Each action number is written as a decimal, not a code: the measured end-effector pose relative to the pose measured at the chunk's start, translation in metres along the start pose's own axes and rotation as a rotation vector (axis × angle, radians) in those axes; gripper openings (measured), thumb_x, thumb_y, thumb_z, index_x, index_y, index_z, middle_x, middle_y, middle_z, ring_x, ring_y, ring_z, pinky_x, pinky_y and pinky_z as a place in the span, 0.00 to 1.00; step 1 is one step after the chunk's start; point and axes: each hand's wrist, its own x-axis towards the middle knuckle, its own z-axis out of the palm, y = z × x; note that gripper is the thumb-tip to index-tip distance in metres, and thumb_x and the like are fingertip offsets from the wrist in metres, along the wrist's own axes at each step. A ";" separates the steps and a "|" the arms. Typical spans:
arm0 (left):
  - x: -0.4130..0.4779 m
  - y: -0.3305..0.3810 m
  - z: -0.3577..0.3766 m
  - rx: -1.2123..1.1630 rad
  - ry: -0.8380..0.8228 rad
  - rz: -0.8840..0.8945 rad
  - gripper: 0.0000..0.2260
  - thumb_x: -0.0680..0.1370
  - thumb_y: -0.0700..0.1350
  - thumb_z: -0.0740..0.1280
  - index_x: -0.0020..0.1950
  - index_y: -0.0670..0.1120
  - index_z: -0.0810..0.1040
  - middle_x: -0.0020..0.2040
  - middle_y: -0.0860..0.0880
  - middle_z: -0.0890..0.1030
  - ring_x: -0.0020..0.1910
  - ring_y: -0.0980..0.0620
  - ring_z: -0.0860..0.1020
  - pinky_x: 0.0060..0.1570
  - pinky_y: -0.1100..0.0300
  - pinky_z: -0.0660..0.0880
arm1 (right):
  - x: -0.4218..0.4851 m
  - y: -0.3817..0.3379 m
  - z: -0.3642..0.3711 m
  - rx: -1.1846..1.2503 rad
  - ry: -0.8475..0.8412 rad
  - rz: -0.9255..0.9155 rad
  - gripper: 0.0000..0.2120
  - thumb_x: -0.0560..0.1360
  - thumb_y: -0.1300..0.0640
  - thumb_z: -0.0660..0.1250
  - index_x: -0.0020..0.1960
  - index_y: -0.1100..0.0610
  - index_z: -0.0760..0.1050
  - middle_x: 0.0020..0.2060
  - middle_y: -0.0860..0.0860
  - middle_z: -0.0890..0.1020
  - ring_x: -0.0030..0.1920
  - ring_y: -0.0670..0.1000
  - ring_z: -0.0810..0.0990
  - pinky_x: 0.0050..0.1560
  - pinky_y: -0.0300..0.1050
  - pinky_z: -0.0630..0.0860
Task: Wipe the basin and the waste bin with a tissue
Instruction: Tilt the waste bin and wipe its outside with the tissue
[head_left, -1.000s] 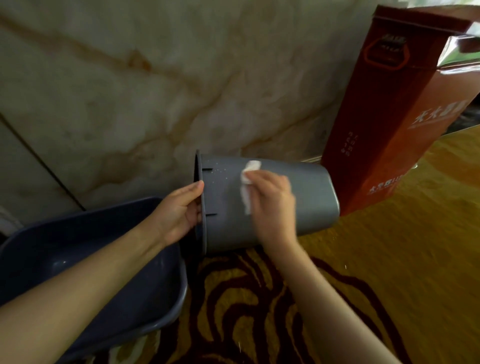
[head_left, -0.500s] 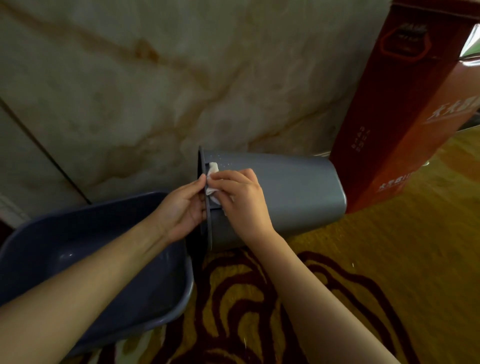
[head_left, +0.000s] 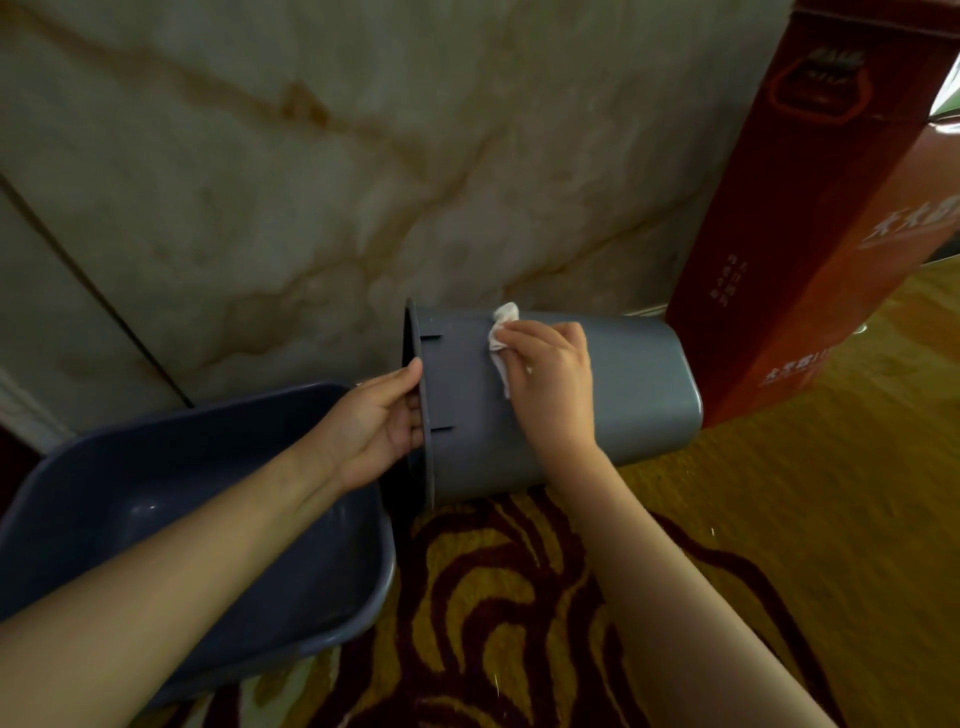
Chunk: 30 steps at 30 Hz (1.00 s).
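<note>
Grey plastic fills the middle of what we see: the waste bin (head_left: 634, 384) lies on its side, its open mouth turned toward our left hand (head_left: 375, 427) and its base pointing away past our right hand (head_left: 551, 380). We grip the bin's rim with the left hand, thumb over the outer edge and fingers curled inside the mouth, so that hand is closed on the rim. Our right hand lies on the upper side wall of the bin, fingers bent around a crumpled white tissue (head_left: 503, 332) and pressing it flat against the plastic; part of the tissue sticks out above the knuckles and a strip hangs down beside the thumb.

Below our left forearm sits the basin (head_left: 291, 587), a dark blue-grey tub with rounded corners, its near rim just beside the bin's mouth. Both rest on a carpet (head_left: 519, 613) of gold with dark red swirls that runs under our right forearm. Beyond the right hand, just past the bin's base, stands a tall red cardboard box (head_left: 810, 249) with white lettering. Behind both hands rises a pale marble wall (head_left: 311, 182) veined in brown.
</note>
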 end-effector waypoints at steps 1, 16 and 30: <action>0.000 0.000 -0.001 -0.014 -0.007 -0.008 0.18 0.70 0.50 0.64 0.57 0.45 0.78 0.47 0.46 0.86 0.45 0.51 0.84 0.44 0.54 0.82 | 0.001 0.007 -0.004 -0.018 0.001 0.016 0.07 0.72 0.62 0.69 0.50 0.59 0.82 0.49 0.52 0.85 0.45 0.58 0.75 0.48 0.50 0.73; 0.029 0.033 0.024 0.017 0.127 -0.059 0.19 0.79 0.58 0.54 0.51 0.46 0.78 0.36 0.49 0.86 0.35 0.53 0.84 0.38 0.58 0.80 | -0.034 0.062 -0.045 -0.099 0.187 0.276 0.08 0.73 0.63 0.68 0.52 0.62 0.81 0.49 0.55 0.84 0.48 0.53 0.76 0.45 0.27 0.63; 0.016 0.021 0.017 -0.096 0.005 -0.126 0.22 0.81 0.54 0.49 0.53 0.43 0.77 0.37 0.45 0.86 0.36 0.51 0.85 0.35 0.57 0.81 | -0.001 -0.034 0.007 0.179 -0.173 -0.129 0.06 0.71 0.64 0.68 0.46 0.58 0.82 0.44 0.54 0.85 0.46 0.60 0.73 0.46 0.57 0.71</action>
